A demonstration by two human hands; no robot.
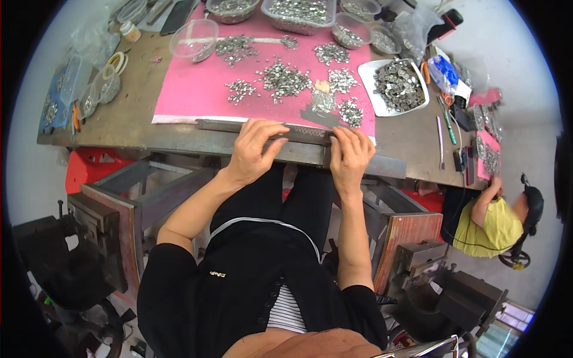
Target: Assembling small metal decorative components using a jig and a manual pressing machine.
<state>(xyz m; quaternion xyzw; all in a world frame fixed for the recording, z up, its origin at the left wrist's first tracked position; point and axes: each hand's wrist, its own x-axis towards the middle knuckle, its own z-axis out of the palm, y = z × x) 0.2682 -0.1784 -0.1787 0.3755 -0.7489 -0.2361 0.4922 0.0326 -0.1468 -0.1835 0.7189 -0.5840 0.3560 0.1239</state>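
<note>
A long dark metal bar (307, 132) lies along the front edge of the bench, with a row of small metal pieces along its middle. My left hand (253, 152) is closed on the bar, thumb on the near side and fingers over the top. Farther right, my right hand (349, 156) grips its right end between thumb and fingers. Just beyond the bar, a block of small silver pieces (323, 101) sits in close rows beside a grey flat plate (319, 116). Loose silver metal pieces (285, 79) lie in several heaps on a pink cloth (185, 89).
A white tray (382, 108) of round metal parts stands at the right. Clear plastic tubs of parts, including a large tub (298, 22), line the back. Tweezers (446, 119) lie on the right. A person in a yellow shirt (489, 227) works at the far right. Vises (412, 262) flank me.
</note>
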